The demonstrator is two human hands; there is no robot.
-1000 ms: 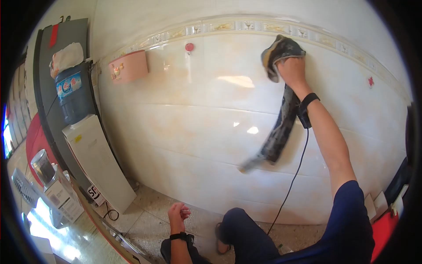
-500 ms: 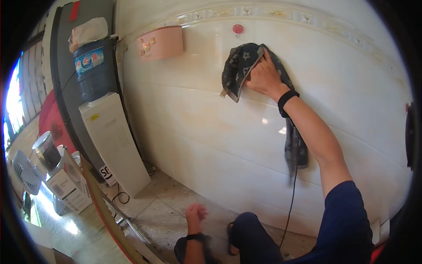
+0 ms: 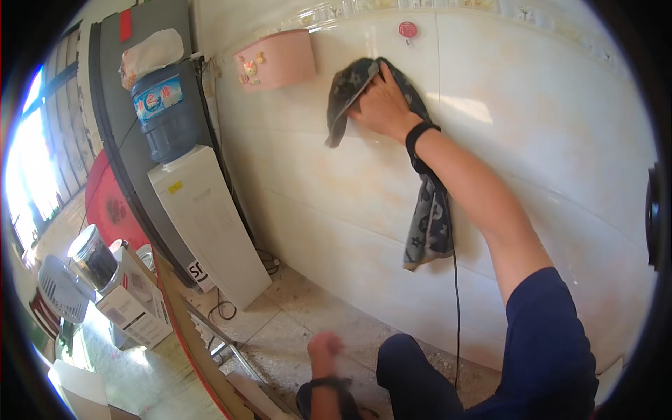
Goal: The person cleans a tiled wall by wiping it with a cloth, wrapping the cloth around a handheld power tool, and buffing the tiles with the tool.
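A dark grey star-patterned cloth (image 3: 348, 85) is pressed to the tiled wall (image 3: 329, 189) by my right hand (image 3: 385, 106). The fingers hold its upper part, with the index finger extended along it. Its long end (image 3: 432, 227) hangs below my wrist, partly behind my forearm. To the left of the cloth, a pink box (image 3: 276, 59) with small figures is fixed to the wall. A round red hook (image 3: 407, 30) sits above and to the right of my hand. Low down by my knee, my left hand (image 3: 326, 348) is loosely curled, blurred, with nothing visible in it.
A white water dispenser (image 3: 210, 224) carrying a blue bottle (image 3: 162, 115) stands beside a grey refrigerator (image 3: 126, 42). At the lower left, a table (image 3: 168, 381) bears a carton (image 3: 136, 301), a jar (image 3: 92, 255) and a small fan (image 3: 64, 287). A black cable (image 3: 456, 315) hangs down the wall.
My right hand has moved the cloth left along the wall, closer to the pink box, and its hanging end has swung left. The view has shifted slightly. My left hand stays low.
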